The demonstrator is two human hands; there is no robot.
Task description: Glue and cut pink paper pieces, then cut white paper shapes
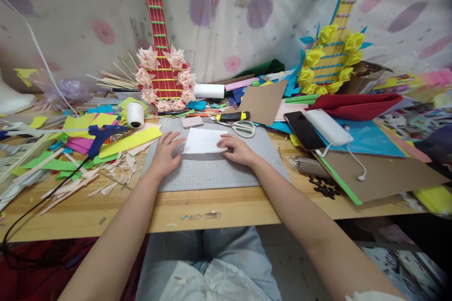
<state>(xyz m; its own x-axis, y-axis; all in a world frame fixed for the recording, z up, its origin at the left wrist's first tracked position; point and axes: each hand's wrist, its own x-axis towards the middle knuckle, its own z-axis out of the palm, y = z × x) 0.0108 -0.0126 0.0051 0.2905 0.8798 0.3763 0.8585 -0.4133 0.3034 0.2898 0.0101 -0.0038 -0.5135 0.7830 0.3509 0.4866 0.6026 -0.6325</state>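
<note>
A white sheet of paper [204, 141] lies on a grey cutting mat [212, 169] at the middle of the wooden table. My left hand [165, 153] rests flat on the mat at the paper's left edge, fingers stretched out and touching it. My right hand [237, 147] presses down on the paper's right edge with the fingers curled low over it. Neither hand lifts the paper off the mat.
Scissors [243, 128] and a yellow-black utility knife [233, 116] lie behind the mat. A blue glue gun [102, 135], tape roll [134, 114] and paper scraps sit left. A phone [304, 130], power bank [327, 127] and cardboard [381, 174] lie right. Paper guitars [160, 56] lean at the back.
</note>
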